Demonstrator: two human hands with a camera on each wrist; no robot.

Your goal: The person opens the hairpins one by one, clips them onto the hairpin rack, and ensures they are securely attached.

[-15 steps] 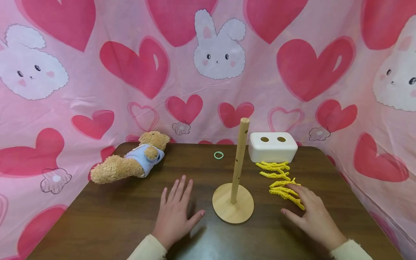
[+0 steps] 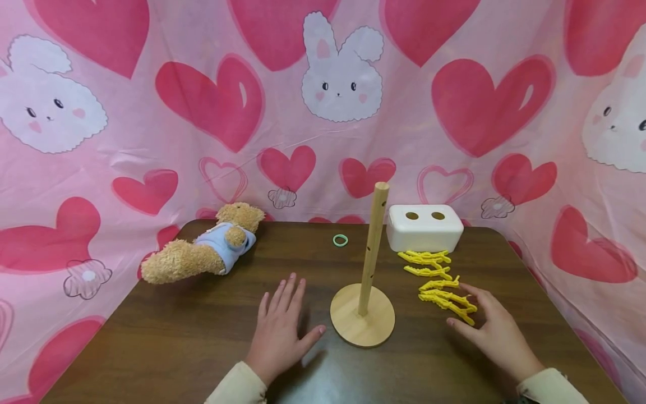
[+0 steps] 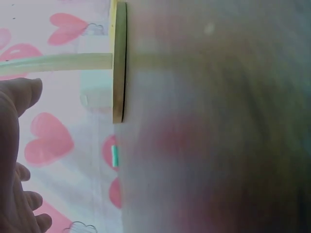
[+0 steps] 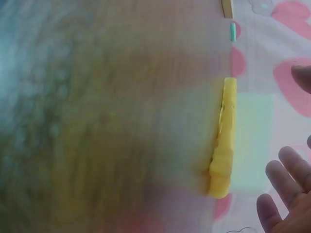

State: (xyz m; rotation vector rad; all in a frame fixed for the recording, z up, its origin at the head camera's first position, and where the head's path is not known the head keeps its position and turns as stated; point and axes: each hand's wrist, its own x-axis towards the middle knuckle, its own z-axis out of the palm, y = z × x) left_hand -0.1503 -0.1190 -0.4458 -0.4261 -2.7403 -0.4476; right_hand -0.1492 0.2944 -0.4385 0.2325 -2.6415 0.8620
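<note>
My left hand (image 2: 282, 331) is above the near side of the table with its fingers spread, left of a wooden stand, and holds nothing. The stand has a round base (image 2: 362, 322) and an upright pole (image 2: 374, 247) with small holes. My right hand (image 2: 497, 334) hovers beside several yellow branch-shaped pieces (image 2: 444, 300), thumb and fingers apart, with nothing in its grasp. More yellow pieces (image 2: 426, 258) lie farther back. In the right wrist view, a yellow piece (image 4: 224, 145) is seen edge-on, apart from the fingers (image 4: 282, 177).
Behind the yellow pieces stands a white box (image 2: 425, 233) with two round holes in its top. A small green ring (image 2: 340, 240) lies at the back middle. The teddy bear (image 2: 202, 252) in a blue top lies at the back left. A pink printed cloth (image 2: 282, 134) surrounds the table.
Both hands have shifted slightly to the right, the right one moving off the yellow pieces it overlapped. The objects have stayed where they were.
</note>
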